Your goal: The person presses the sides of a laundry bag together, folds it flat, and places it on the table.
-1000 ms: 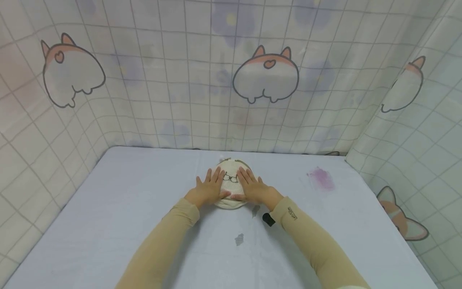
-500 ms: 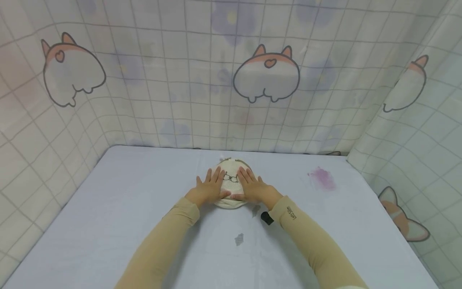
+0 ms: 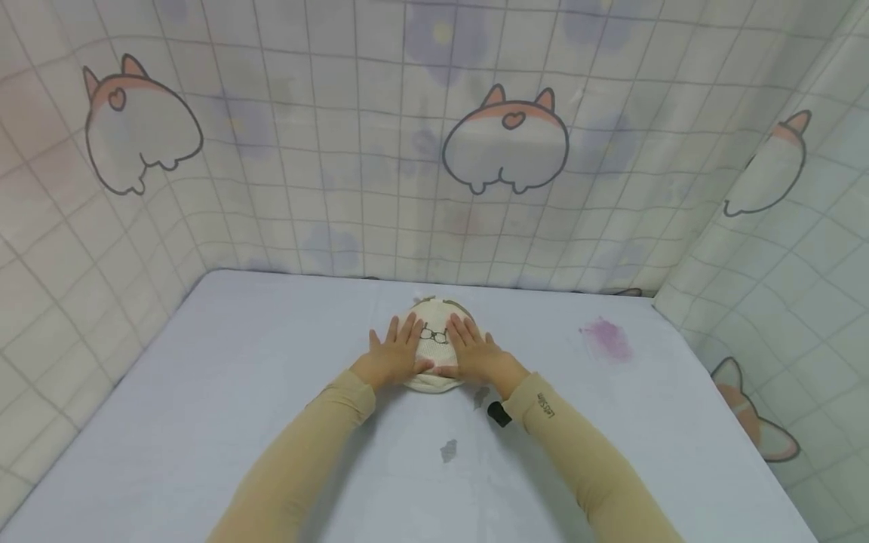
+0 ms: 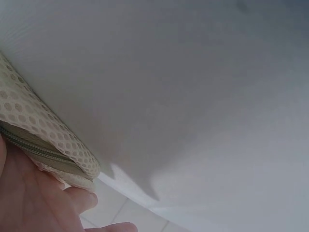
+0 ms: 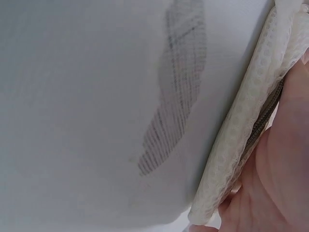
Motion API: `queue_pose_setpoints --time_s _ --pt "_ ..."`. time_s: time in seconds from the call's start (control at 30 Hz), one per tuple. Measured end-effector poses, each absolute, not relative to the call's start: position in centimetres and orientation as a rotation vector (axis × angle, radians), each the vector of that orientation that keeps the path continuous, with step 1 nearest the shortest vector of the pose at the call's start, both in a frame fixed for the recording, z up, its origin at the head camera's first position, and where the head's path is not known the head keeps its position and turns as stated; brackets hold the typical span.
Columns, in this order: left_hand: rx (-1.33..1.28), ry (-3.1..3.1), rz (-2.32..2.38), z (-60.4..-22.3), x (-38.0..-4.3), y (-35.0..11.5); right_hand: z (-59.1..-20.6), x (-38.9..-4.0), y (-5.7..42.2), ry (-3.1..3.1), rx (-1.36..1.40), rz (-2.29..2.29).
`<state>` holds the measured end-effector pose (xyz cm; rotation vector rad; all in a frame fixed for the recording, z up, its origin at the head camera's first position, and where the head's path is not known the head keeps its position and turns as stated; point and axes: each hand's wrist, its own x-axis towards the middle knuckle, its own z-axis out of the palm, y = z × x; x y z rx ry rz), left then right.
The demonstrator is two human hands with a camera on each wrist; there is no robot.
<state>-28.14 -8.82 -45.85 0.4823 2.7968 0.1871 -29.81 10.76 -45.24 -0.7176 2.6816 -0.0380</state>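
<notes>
A round cream mesh laundry bag (image 3: 434, 351) with a drawing of glasses lies on the table, near its far edge. My left hand (image 3: 390, 357) rests flat on the bag's left side, fingers straight and spread. On the other side my right hand (image 3: 478, 356) lies flat in the same way, the two thumbs close together over the lower part. In the left wrist view the bag (image 4: 53, 128) shows its holed mesh edge and a zipper (image 4: 43, 151) beside the palm (image 4: 29, 203). The right wrist view has the bag's rolled edge (image 5: 241, 121) along the right palm (image 5: 285, 169).
The table (image 3: 237, 392) has a pale cloth with grey patches (image 3: 449, 451) and a pink stain (image 3: 608, 338). A small black piece (image 3: 498, 413) sits at the right wrist. Grid-patterned curtains (image 3: 285, 188) with cartoon animals enclose the back and sides.
Both hands keep their place on the bag. The head view has shifted very slightly, and the right forearm and the black piece at its wrist sit a little further left.
</notes>
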Motion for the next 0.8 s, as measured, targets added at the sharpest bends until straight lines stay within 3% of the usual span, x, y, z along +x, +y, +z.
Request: queue_pose_setpoints --time_s 0.8 --pt "0.531 2.821 0.151 -45.04 -27.89 -8.86 -44.87 -29.61 11.03 2.689 -0.726 -0.094"
